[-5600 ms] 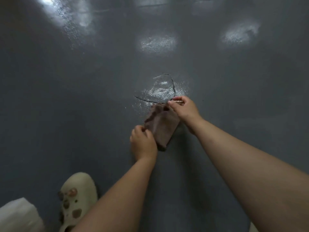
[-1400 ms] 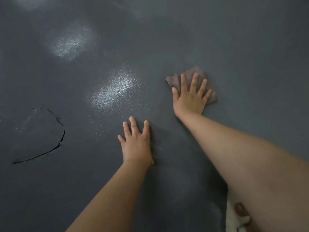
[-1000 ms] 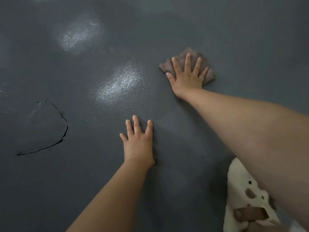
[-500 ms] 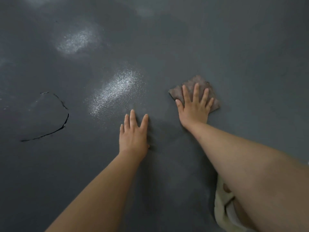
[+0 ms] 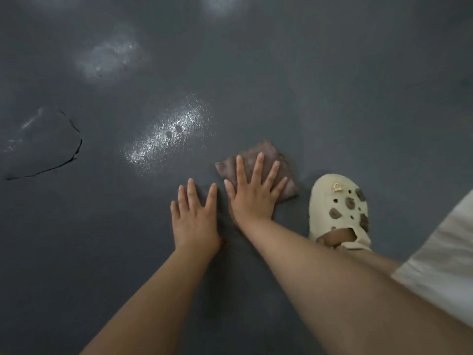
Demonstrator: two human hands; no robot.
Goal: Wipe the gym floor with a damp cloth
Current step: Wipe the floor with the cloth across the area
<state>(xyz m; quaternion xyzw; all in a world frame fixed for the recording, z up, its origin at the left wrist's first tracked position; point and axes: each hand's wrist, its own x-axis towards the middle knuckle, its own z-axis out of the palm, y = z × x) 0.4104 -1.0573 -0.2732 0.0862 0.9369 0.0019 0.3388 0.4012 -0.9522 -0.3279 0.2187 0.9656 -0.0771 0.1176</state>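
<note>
A folded brownish cloth (image 5: 266,155) lies flat on the dark grey gym floor (image 5: 332,85). My right hand (image 5: 253,196) presses down on it with straight, spread fingers that cover its near half. Just to its left, my left hand (image 5: 194,216) lies palm-down on the bare floor, fingers straight, holding nothing. The two hands nearly touch.
My right foot in a cream clog (image 5: 337,208) with charms stands right of the cloth, almost touching it. Pale shorts fabric (image 5: 445,265) fills the right edge. A curved crack (image 5: 74,149) marks the floor at left. Shiny light patches (image 5: 169,134) lie ahead.
My right hand has drawn the cloth back toward me, close beside my left hand. The clog has come into full view to the right of the cloth.
</note>
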